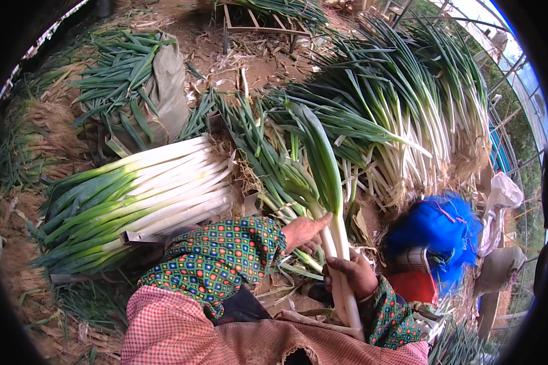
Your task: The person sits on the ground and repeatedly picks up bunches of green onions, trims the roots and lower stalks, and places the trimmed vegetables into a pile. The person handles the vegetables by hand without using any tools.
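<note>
Two long-stemmed green onions (340, 235), with white shafts and broad green leaves, stand nearly upright before my chest. My right hand (356, 273) is wrapped around their white shafts low down. Higher up, my left hand (303, 232) grips the left stalk where white turns to green, its thumb laid across the front; some fingers are hidden behind. A pale stripped outer layer (317, 319) hangs by the root end, over my checked apron (255, 340). To the left, a thick row of cleaned green onions (173, 182) lies on a metal rack (139, 238).
Untrimmed green onions (402, 114) with roots lean in heaps at the right. Blue netting (438, 232) and a red object (413, 286) lie near my right elbow. A leaf-topped sack (171, 86) stands behind the rack. A metal stand (265, 28) is farther back. Scraps litter the soil (210, 68).
</note>
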The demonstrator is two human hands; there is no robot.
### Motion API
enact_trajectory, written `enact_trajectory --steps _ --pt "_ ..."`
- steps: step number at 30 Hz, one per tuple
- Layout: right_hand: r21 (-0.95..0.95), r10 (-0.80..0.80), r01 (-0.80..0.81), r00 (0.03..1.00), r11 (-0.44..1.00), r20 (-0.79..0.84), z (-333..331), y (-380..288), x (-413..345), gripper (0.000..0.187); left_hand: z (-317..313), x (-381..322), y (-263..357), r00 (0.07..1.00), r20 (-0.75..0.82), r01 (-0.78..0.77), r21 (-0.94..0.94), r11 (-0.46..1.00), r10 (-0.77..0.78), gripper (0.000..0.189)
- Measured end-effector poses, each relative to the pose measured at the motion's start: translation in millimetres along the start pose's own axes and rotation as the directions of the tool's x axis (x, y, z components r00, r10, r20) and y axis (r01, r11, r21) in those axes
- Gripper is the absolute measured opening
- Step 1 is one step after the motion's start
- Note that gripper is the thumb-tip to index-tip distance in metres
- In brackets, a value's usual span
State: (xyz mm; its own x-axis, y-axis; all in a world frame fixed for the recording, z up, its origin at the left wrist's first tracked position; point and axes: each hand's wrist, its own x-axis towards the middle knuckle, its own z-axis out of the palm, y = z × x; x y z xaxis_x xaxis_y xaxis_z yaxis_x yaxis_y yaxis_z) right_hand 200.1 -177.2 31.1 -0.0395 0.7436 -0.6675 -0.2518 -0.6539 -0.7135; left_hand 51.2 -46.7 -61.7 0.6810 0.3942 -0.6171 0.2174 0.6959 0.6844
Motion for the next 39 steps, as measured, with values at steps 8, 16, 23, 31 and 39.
enact_trajectory --steps 8,16,23,31,39 --pt "0.063 -0.020 0.018 0.999 0.998 0.027 37 -19 -92 0.042 55 -48 21 0.805 0.377 -0.143 -0.626 0.766 0.458 0.046" --pt "-0.484 -0.358 0.328 0.933 0.811 0.033 22 43 -93 0.035 -15 -9 60 0.800 -0.171 -0.543 -0.613 0.574 0.575 0.037" --pt "-0.509 -0.427 0.280 0.883 0.814 -0.196 -23 47 -33 0.049 -6 4 30 0.846 -0.141 -0.446 -0.716 0.537 0.514 0.033" --pt "0.017 -0.105 0.106 0.993 0.994 -0.056 33 83 -59 0.025 -45 24 29 0.867 -0.308 -0.493 -0.641 0.588 0.391 0.027" --pt "-0.822 -0.885 0.451 0.446 0.349 -0.131 -17 88 -210 0.026 -76 37 39 0.759 -0.564 -0.631 -0.514 0.581 0.326 0.022"
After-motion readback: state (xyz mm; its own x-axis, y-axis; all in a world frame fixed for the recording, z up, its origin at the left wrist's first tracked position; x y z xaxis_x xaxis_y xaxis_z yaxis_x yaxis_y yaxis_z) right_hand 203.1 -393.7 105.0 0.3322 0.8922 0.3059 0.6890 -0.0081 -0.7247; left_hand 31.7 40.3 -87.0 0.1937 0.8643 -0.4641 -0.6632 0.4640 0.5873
